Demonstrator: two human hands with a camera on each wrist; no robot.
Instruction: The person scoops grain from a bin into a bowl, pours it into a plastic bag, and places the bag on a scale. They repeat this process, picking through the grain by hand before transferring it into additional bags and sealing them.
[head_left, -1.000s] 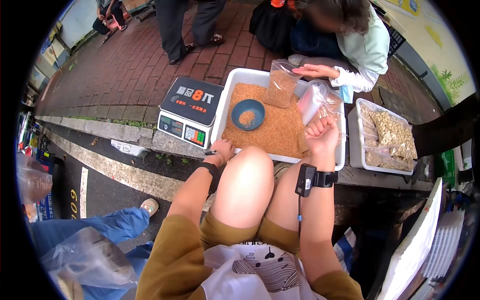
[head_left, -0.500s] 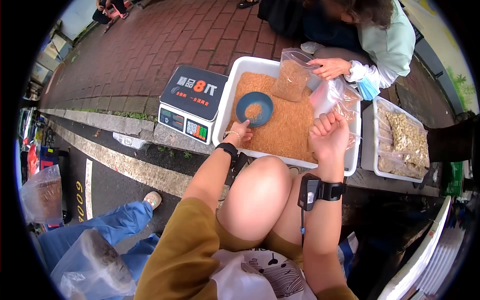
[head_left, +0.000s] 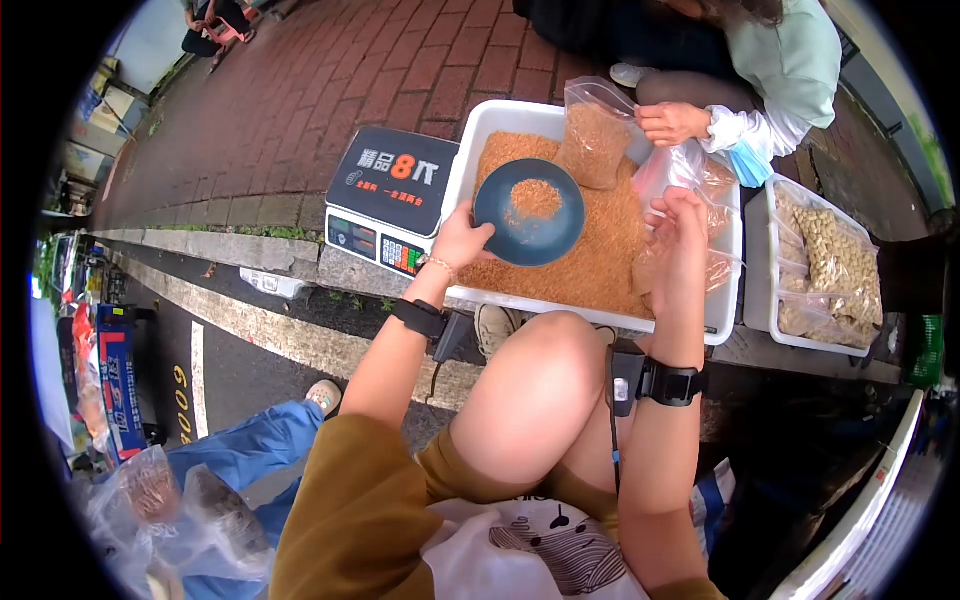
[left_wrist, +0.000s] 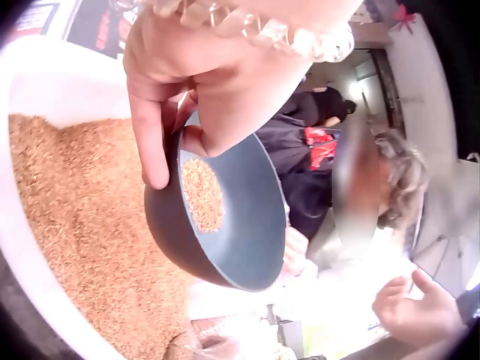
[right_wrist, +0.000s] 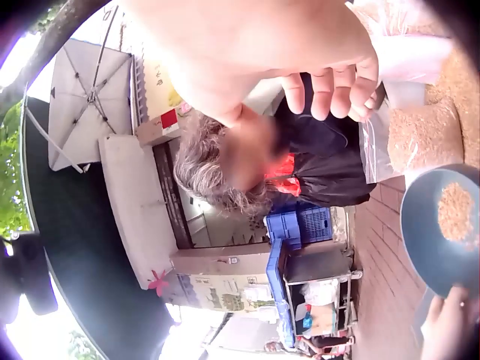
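My left hand (head_left: 462, 242) grips the rim of a blue-grey bowl (head_left: 545, 240), its thumb over the rim. A small heap of orange-brown grains (left_wrist: 202, 196) lies in the bowl, which tilts in the left wrist view. Below it is a white tray (head_left: 590, 303) holding a deep bed of the same grains (head_left: 570, 280). Loosely curled and holding nothing visible, my right hand (head_left: 682, 235) hovers over the tray's right side, near some plastic bags (head_left: 718, 225). A zip bag (head_left: 597, 140) part full of grains stands at the tray's far side, its top pinched by another person's hand (head_left: 675, 122).
To the tray's left stands a digital scale (head_left: 385, 190) with a dark top. Another white tray (head_left: 760, 270) to the right carries bagged pale pieces (head_left: 845, 250). The other person (head_left: 780, 75) crouches across from me. A kerb (head_left: 250, 250) runs along the left.
My left hand has gone from the tray's near edge to the bowl and lifted it toward me. The other person's open hand has come to pinch the bag's top.
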